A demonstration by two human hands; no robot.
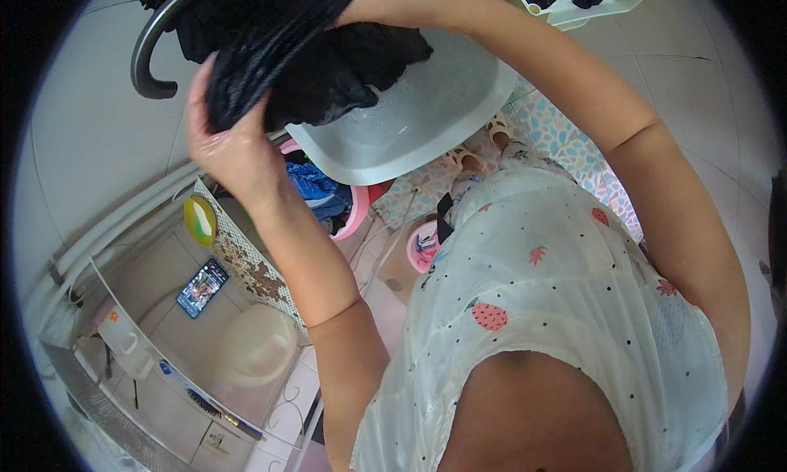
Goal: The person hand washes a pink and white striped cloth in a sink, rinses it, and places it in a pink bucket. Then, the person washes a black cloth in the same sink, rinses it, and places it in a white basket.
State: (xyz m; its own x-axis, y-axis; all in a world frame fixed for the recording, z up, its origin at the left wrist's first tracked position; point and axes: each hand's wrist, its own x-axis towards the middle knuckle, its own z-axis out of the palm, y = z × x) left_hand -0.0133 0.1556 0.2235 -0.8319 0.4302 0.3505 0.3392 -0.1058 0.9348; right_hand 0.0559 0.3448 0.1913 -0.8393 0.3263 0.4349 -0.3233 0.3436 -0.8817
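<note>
Over a white washbasin (393,133), a wet black cloth garment (344,72) is stretched between both hands. My left hand (227,127), wet and shiny, is closed around a gathered fold at the lower left. At the upper edge, my right hand (375,1) grips the same bunched fabric, its fingers partly out of frame. The rest of the dark fabric hangs down over the basin's rim and bowl. A curved metal faucet (144,60) arches beside the cloth on the left.
Below the basin stand a pink tub of clothes (363,210) and a small pink bucket (418,250). A wall shelf at the lower left holds a phone (203,287), a yellow soap dish (200,221) and a hairbrush (204,403). A white container (621,1) with dark cloth stands at the upper right.
</note>
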